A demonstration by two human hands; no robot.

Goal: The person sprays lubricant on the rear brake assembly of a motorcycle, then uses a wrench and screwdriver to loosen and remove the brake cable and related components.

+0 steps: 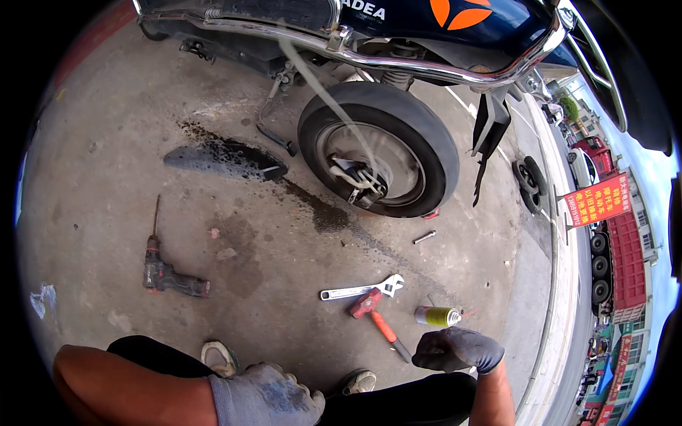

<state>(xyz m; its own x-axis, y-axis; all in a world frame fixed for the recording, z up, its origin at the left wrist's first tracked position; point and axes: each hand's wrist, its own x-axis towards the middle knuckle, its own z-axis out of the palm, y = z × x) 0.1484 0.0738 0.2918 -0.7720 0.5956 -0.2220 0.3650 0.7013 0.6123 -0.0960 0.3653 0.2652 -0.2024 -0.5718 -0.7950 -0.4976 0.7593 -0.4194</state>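
Note:
My left hand, in a grey work glove, rests low by my knee. Its fingers are curled and its palm is hidden. My right hand, in a dirtier grey glove, is closed just below a yellow-green spray can lying on its side; whatever it may hold is hidden. Left of that hand lies a hammer with a red head and an orange and dark handle. An adjustable wrench lies just beyond the hammer. Farther off, the motor scooter's wheel has a pale hose or cable running down to its hub.
A cordless drill with a long bit lies at left. A bolt or axle lies before the wheel. Dark wet stains mark the concrete near the kickstand. Loose tyres and a red sign stand toward the road at right.

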